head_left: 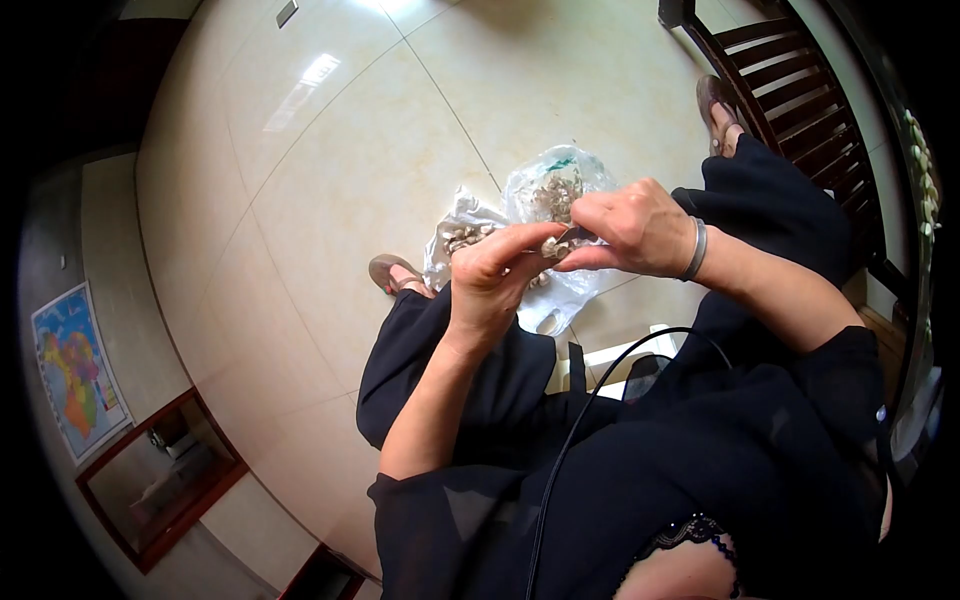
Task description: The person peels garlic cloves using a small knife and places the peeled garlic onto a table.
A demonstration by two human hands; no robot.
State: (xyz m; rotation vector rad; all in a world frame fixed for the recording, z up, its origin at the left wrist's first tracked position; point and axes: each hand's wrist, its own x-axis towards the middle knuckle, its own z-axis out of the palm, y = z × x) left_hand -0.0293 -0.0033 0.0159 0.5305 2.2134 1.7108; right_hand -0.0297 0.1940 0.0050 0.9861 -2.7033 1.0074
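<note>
My left hand [488, 280] and my right hand [636, 232] meet in front of me, fingertips pinched on a small mushroom [556, 247] with a pale, brownish look. Fingers cover part of it. Below on the floor lies a white plastic bag [462, 207] with several pale mushrooms [466, 237] on it, left of my hands. Just beyond my hands a clear plastic bag [588, 167] with green print holds grey-brown, stringy scraps [556, 195]. My right hand hides part of this second bag. A metal bangle [697, 250] is on my right wrist.
Shiny beige floor tiles [330, 200] surround the bags. A dark slatted wooden chair [800, 95] stands at the upper right. My knees flank the bags, and a black cable [572, 430] runs over my lap. On the left wall are a map [78, 370] and a framed mirror [160, 480].
</note>
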